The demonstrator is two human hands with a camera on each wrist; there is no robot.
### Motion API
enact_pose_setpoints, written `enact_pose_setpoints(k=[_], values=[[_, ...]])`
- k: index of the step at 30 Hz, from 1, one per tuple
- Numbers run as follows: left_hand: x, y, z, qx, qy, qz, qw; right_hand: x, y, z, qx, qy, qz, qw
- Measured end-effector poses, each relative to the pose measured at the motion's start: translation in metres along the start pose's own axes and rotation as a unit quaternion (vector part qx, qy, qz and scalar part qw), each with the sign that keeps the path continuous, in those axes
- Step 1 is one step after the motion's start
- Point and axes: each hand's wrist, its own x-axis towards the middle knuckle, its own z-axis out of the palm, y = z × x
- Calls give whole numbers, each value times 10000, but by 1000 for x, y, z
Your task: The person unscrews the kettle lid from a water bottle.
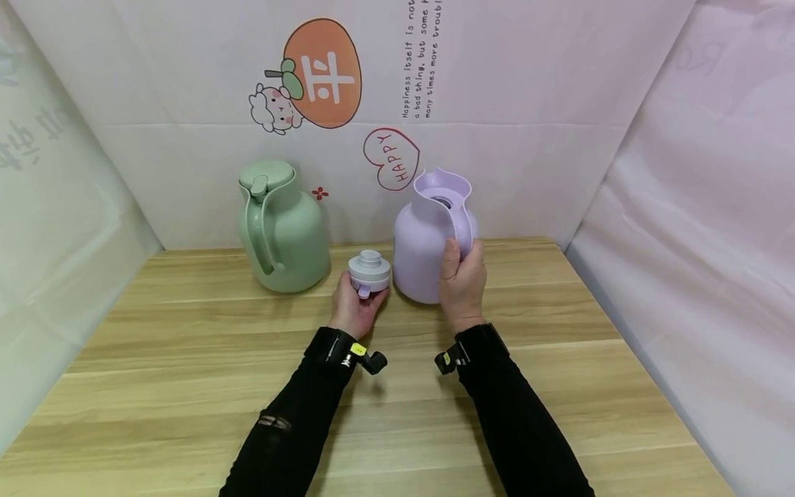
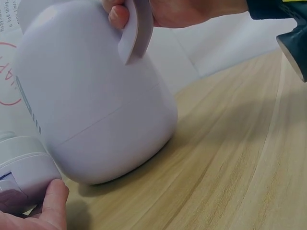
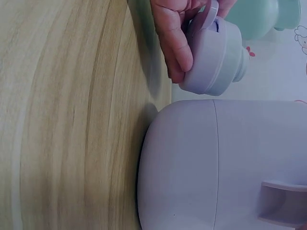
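Note:
A purple thermos jug (image 1: 417, 252) stands on the table with its mouth uncovered. My right hand (image 1: 464, 283) grips its handle (image 2: 139, 33), fingers curled round it. To the left of the jug, my left hand (image 1: 355, 307) holds the jug's lid (image 1: 369, 271) upside down, its grey plug facing up and its purple lever pointing toward me. In the right wrist view the fingers (image 3: 175, 45) are around the purple side of the lid (image 3: 213, 57), just above the tabletop. The lid is beside the jug's body, and the left wrist view cannot show whether they touch.
A green thermos jug (image 1: 288, 238) with its lid on stands at the back left of the wooden table (image 1: 397, 428). Behind the table hangs a printed white cloth (image 1: 528, 103), with more cloth along both sides.

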Motion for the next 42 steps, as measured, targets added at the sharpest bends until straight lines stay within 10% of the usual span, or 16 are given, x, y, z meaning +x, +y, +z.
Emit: enact_pose_setpoints(k=[42], values=[[2,7,6,1465,261,-6,9889,3,1,-2,-76,17,102,9999]])
